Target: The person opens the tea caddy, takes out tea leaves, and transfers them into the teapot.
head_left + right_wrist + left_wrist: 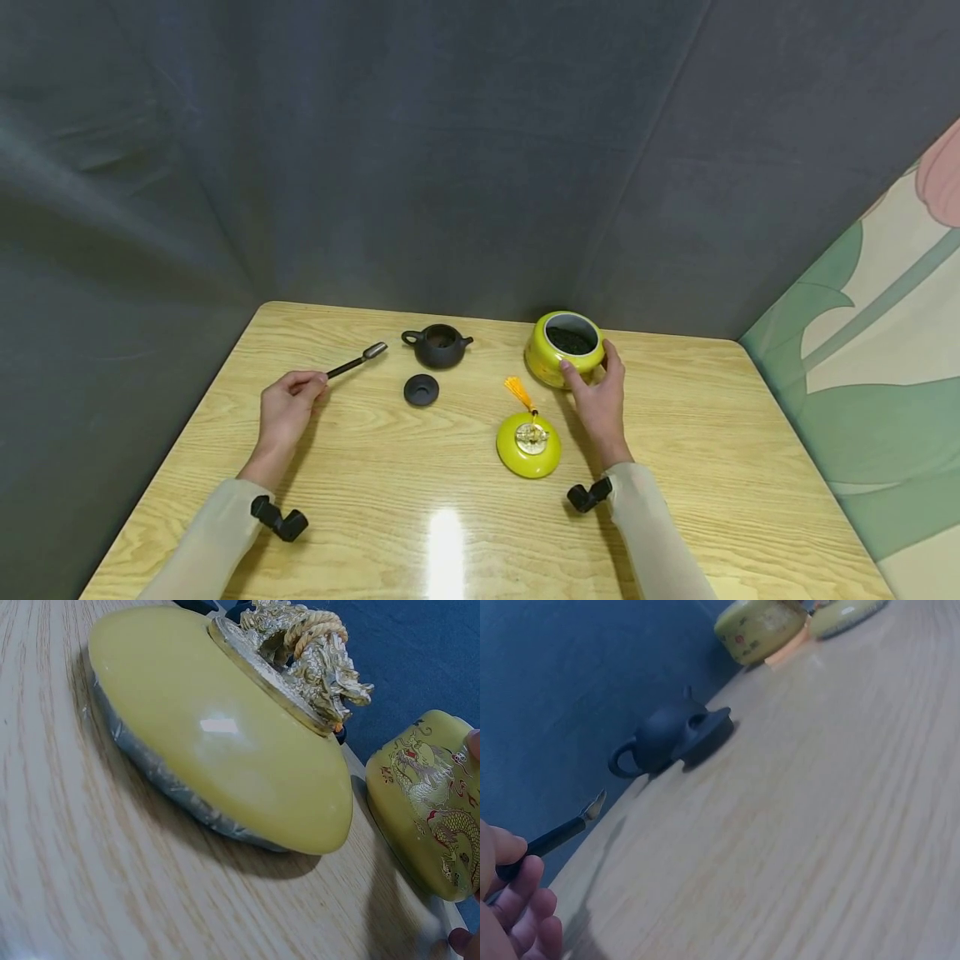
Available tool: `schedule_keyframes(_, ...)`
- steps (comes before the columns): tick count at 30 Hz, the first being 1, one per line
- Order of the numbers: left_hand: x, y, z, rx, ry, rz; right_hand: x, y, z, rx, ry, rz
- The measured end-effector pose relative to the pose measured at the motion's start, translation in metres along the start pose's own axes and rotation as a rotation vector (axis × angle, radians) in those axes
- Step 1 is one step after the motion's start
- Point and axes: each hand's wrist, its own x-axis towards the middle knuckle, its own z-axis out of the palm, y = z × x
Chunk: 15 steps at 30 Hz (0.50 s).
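Head view looks forward-down from above; 2 wrist views, tilted, low, closer — all 3 catch the yellow jar (pixel 409 817).

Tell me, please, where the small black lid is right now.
In the head view, the black lid lies on the table left of centre, just in front of the black teapot, right of the left hand.

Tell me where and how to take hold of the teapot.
By its loop handle, probably best from the left: the teapot stands upright, with the handle sticking out to the left and the spout to the right. The left hand is the nearer one, but it holds the scoop.
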Motion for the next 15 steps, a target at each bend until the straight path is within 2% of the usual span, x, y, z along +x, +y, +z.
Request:
schedule_keyframes(5,-0.0005,-0.0041,-0.0008,0.092,0.022,0.065,-0.0002,0.0011,0.0004,0.002,0.007,0.0)
schedule_keyframes(10,-0.0035,-0.0077,-0.0016,0.218,0.055,0.203,-0.0008,0.0017,0.0006,0.004,-0.003,0.009)
schedule_keyframes(15,-0.0079,-0.0079,-0.006,0.424,0.046,0.333,-0.0011,0.0003,0.0003,0.015,-0.008,0.009)
